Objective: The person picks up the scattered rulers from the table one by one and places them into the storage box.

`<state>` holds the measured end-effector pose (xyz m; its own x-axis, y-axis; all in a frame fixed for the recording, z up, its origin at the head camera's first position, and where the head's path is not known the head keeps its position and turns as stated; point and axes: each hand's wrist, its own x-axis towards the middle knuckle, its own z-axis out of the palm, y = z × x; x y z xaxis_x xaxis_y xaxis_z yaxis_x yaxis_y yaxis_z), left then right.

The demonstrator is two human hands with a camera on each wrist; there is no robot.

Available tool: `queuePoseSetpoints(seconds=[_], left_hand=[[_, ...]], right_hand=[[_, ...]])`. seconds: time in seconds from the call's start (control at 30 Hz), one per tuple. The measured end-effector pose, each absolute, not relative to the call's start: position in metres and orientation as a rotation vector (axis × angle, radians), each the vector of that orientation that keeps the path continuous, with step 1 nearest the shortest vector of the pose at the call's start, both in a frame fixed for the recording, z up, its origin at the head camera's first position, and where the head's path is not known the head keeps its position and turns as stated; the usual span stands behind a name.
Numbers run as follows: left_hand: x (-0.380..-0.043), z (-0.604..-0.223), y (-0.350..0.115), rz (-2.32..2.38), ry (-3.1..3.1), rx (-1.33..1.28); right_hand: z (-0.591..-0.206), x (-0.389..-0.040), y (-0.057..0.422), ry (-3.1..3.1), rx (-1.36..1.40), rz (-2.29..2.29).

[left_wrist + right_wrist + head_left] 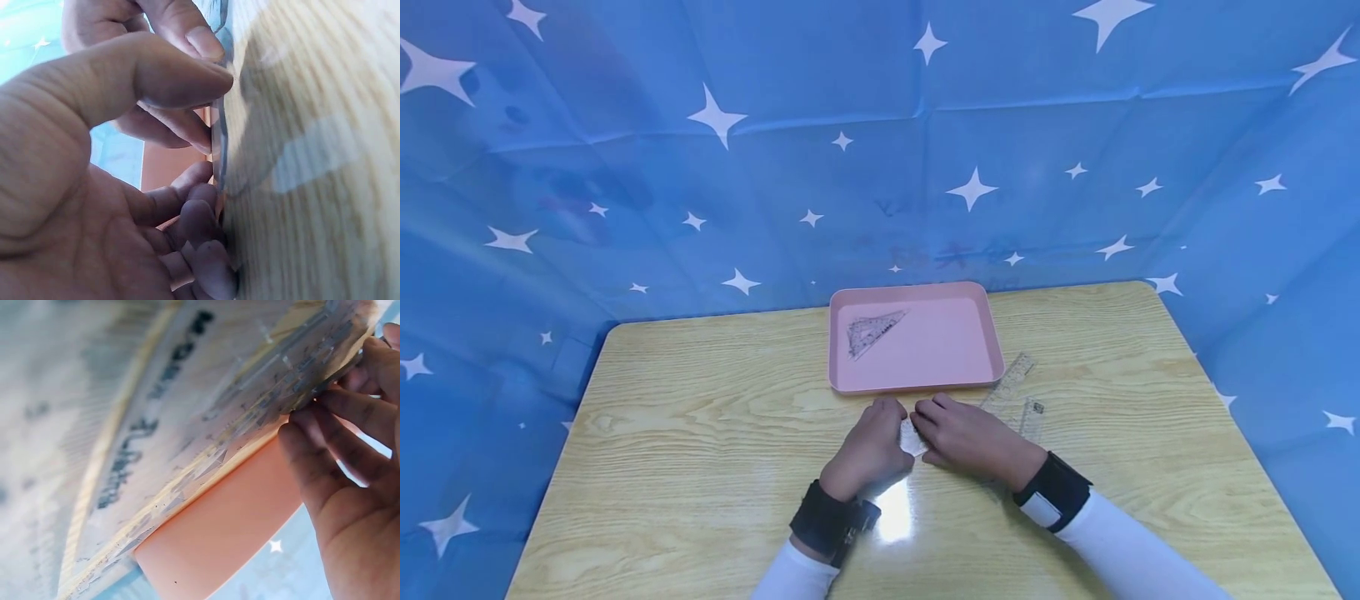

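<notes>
My left hand (871,442) and right hand (966,437) meet on the table just in front of the pink tray (917,389). Between them is a flat, clear plastic measuring piece (912,438), its outline mostly covered by fingers. On its near side, the left thumb (181,78) lies along the piece's edge, with the other left fingers curled at the far side. Fingertips of the right hand (350,431) pinch the same piece from the right. Partly under the right hand lie a clear ruler (1017,372) and another clear printed strip (1032,417).
A clear set square (872,332) lies in the left part of the tray. The wood-grain table (700,433) reaches back to a blue curtain (850,208) with white stars. Light glares off the tabletop near the left wrist.
</notes>
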<state>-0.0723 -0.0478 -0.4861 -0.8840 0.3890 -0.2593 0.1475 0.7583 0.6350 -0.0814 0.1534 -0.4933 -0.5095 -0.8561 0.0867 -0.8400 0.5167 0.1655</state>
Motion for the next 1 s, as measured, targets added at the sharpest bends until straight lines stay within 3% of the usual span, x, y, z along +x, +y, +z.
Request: queuePoseSetpoints(seconds=[0.4, 1.0], left_hand=[[-0.072, -0.488, -0.049, 0.875, 2.593, 0.441], [-0.07, -0.486, -0.038, 0.918, 2.629, 0.248]], right_hand=[[-0.493, -0.08, 0.154, -2.622, 1.442, -0.082], [-0.496, -0.081, 0.155, -2.613, 1.435, -0.021]])
